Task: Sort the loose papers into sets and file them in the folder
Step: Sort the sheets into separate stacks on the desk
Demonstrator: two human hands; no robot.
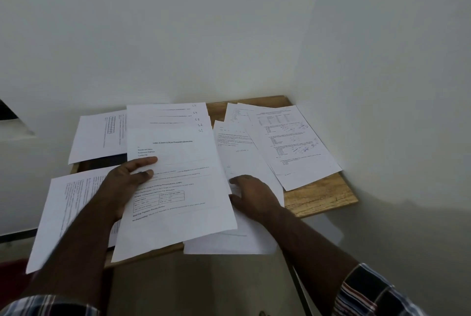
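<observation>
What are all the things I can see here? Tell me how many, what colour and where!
table: one, brown wood, in the corner by the walls
fanned papers: several stacked, white with print, marked S1 to S5, centre
scribbled sheets: a few, white with blue pen marks, right side of table
grid sheet: one, white, back left
sideways sheet: one, white, front left, overhanging the edge
dark thing: one, black, under the left papers, maybe the folder
walls: two, white, behind and right
left hand: one, holds the fanned papers
right hand: one, rests on papers, fingers partly hidden
sleeves: two, plaid, bottom corners
</observation>
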